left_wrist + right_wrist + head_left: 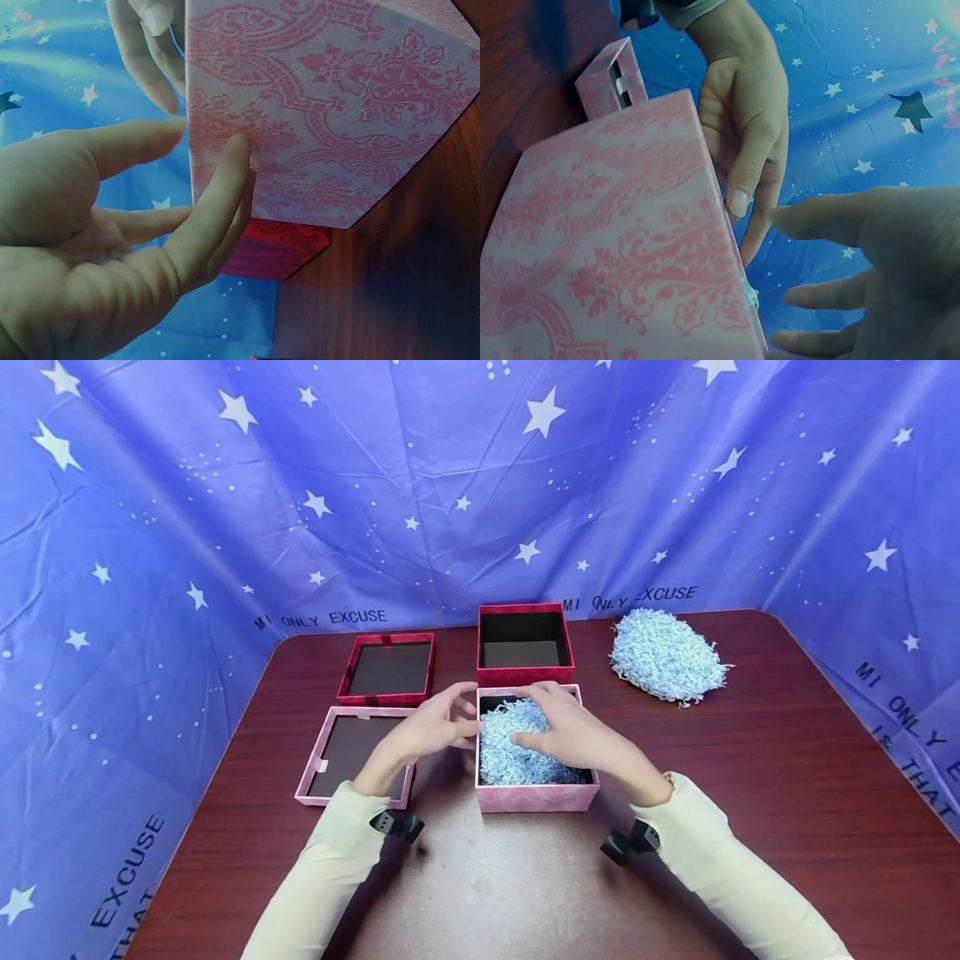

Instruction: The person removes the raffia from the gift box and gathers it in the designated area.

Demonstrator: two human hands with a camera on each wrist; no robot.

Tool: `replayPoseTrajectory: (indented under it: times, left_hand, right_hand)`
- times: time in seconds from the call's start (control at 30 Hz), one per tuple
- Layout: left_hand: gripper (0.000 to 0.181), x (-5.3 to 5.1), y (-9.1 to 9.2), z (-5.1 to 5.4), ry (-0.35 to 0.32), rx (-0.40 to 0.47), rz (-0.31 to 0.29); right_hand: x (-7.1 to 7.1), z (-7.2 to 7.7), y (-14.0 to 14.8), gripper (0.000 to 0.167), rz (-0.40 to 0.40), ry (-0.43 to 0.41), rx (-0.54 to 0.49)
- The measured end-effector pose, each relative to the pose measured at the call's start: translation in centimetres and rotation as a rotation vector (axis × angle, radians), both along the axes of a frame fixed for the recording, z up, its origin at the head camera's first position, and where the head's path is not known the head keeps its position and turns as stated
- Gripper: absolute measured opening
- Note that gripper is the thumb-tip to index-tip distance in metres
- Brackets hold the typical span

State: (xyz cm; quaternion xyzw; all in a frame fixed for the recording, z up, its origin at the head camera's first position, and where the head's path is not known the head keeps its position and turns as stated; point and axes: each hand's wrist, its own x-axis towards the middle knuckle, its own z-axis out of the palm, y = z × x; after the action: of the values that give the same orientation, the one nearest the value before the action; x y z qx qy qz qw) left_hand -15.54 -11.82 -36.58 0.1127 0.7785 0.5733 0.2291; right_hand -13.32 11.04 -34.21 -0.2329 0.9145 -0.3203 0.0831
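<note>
A pink patterned box (536, 798) stands on the table with light blue shredded paper (517, 745) inside it. At its left wall is my left hand (431, 727); in the left wrist view some fingers (217, 199) rest against the patterned outside, and the thumb reaches to the rim. My right hand (573, 735) hovers over the right part of the box, fingers spread and loosely bent above the paper. The right wrist view shows this right hand (877, 262) holding nothing. Part of the paper is hidden under it.
Left of the box lies a pink lid (356, 752), inside up, with a red lid (390, 668) behind it. A red box (525, 677) stands just behind the pink one. A heap of blue shredded paper (663, 656) sits at the back right. A starry blue cloth (450, 485) surrounds the table.
</note>
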Motion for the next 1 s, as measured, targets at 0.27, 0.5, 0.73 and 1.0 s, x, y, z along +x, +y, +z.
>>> replayPoseTrajectory:
  times: [0.27, 0.5, 0.73, 1.0]
  left_hand:
    - [0.066, -0.1, 0.1, 0.0, -0.042, 0.014, 0.010]
    - [0.061, -0.3, 0.2, 0.0, -0.073, 0.030, 0.009]
    - [0.061, -0.5, 0.2, 0.0, -0.102, 0.031, 0.011]
    - [0.061, -0.6, 0.3, 0.0, -0.120, 0.046, 0.020]
  right_hand:
    - [-0.3, -0.3, -0.6, 0.078, -0.013, -0.072, 0.142]
    - [-0.9, -0.6, -1.3, 0.088, 0.023, -0.167, 0.250]
    - [-1.5, -1.5, -1.6, 0.099, 0.083, -0.252, 0.357]
    - [-1.8, -2.0, -1.6, 0.102, 0.157, -0.305, 0.396]
